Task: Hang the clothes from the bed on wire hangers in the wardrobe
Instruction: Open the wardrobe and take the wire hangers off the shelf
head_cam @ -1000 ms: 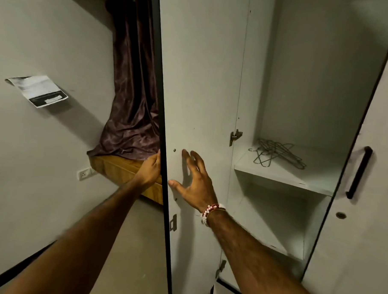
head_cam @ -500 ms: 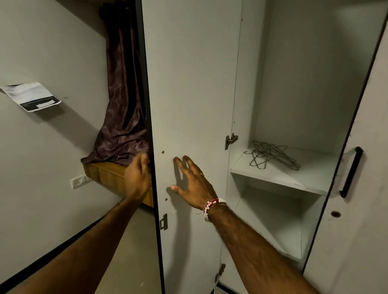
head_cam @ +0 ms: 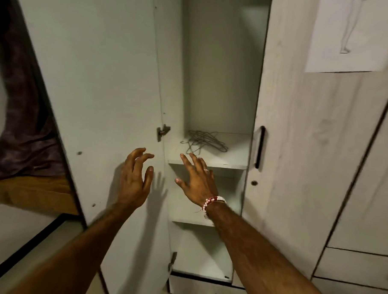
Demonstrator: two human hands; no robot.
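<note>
A pale grey wardrobe (head_cam: 221, 70) fills most of the view, in a dim room with light walls. Its left door (head_cam: 98, 76) stands swung wide open, with the inner face towards the camera. The neighbouring door (head_cam: 299, 151) on the right is closed. Beyond the open door's dark edge hangs one dark purple curtain (head_cam: 22, 128), its lower end bunched on a yellow-brown wooden ledge (head_cam: 31, 191).

One sheet of paper (head_cam: 353, 33) with a faint pencil figure is stuck high on the closed door. The open compartment shows three shelves: an upper one (head_cam: 232, 157), a middle one (head_cam: 185, 213) and a lower one (head_cam: 201, 265). A drawer (head_cam: 204, 289) sits beneath them.

Both bare arms reach forward. The left hand (head_cam: 133, 179) hovers in front of the open door's inner face, fingers loosely curled and holding nothing. The right hand (head_cam: 197, 180) has its fingers spread and straight, also holding nothing. Its fingertips are at the front edge of the upper shelf; whether they touch it cannot be told.

The wire hangers (head_cam: 203, 141) lie flat in one tangled pile on the upper shelf, towards its back left. The pile's long axis runs roughly left to right, angled slightly back. There are several; the exact number cannot be told.

One black bar handle (head_cam: 260, 147) stands upright on the closed door, with one keyhole (head_cam: 254, 183) below it. Two hinges show, an upper one (head_cam: 163, 132) and a lower one (head_cam: 172, 260). The right wrist wears a red-and-white bead bracelet (head_cam: 213, 202), and one finger a ring (head_cam: 206, 170).
</note>
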